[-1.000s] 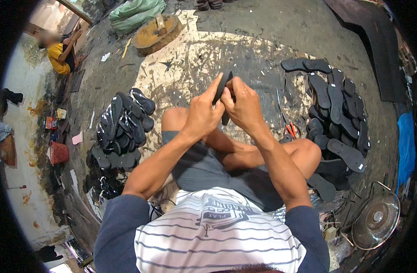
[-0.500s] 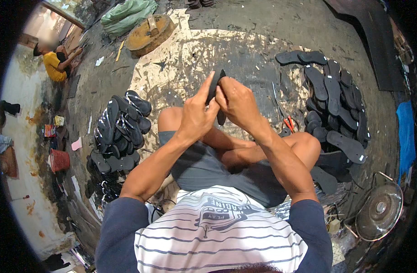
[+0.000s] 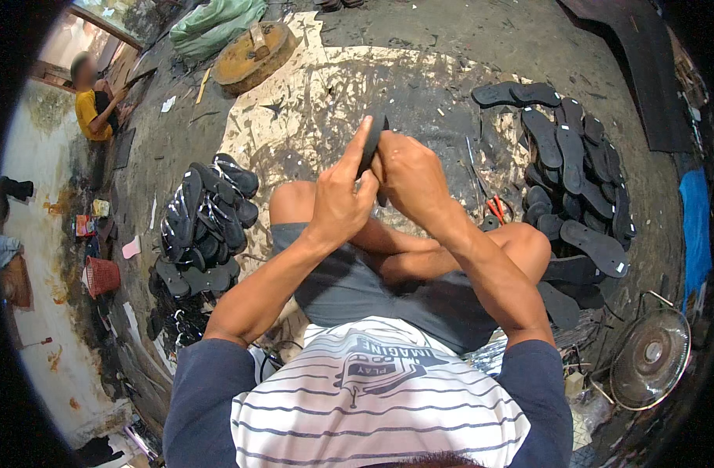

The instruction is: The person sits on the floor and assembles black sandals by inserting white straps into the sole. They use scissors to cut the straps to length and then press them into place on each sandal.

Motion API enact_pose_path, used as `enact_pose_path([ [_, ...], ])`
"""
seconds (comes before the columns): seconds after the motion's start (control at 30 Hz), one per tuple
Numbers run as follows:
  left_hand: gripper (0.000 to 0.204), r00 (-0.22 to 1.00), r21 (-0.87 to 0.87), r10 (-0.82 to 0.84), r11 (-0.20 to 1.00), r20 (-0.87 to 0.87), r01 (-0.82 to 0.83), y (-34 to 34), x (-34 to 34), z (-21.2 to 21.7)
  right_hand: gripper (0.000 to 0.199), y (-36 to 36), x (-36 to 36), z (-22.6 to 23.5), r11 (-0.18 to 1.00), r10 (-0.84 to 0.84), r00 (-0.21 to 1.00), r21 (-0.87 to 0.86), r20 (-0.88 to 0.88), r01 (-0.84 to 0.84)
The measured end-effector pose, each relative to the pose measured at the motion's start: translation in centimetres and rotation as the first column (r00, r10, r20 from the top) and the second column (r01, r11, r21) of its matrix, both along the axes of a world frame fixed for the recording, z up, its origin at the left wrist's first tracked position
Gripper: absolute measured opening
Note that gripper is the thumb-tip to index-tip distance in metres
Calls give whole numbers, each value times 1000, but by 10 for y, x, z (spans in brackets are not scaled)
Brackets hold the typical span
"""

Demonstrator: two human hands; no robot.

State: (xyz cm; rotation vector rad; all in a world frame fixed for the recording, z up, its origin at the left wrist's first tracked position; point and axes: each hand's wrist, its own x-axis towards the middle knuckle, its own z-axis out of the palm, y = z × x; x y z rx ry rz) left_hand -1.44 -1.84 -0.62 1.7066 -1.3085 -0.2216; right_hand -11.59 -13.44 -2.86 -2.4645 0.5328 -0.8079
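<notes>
Above my crossed legs, a black sandal sole (image 3: 375, 140) is held on edge between my two hands. My left hand (image 3: 341, 187) grips its left side, with the index finger stretched along it and the thumb bent toward the other hand. My right hand (image 3: 411, 171) is closed against the sole's right side, its fingers curled; whether they also hold a strap or something small is hidden. On the floor to the right lies a heap of black soles (image 3: 571, 160). Sandals with straps (image 3: 205, 210) are piled at the left.
Red-handled pliers (image 3: 495, 209) lie beyond my right knee, near a long thin metal tool (image 3: 475, 164). A round wooden block (image 3: 256, 61) and a green sack (image 3: 217, 27) stand far left. A fan (image 3: 651, 355) is at the lower right. Another person (image 3: 92, 109) sits far left.
My hands stay on the sole, which has turned slightly, and my right hand has shifted a little to the right. The other person at the far left has raised their head and body.
</notes>
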Motion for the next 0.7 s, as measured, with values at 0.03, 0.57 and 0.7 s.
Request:
enact_pose_path([
  [0.03,65,1000,30,3,1000,-17,-2,-1,1,-1,19,-1,2,1,1000,0,1000,-23,-14,-1],
  [0.57,63,995,50,-35,998,-96,40,-8,21,-11,21,-10,-3,2,996,28,998,82,-55,-23],
  [0.7,59,971,218,-40,972,-237,93,2,3,6,19,-5,-14,0,999,1,999,49,-41,1],
])
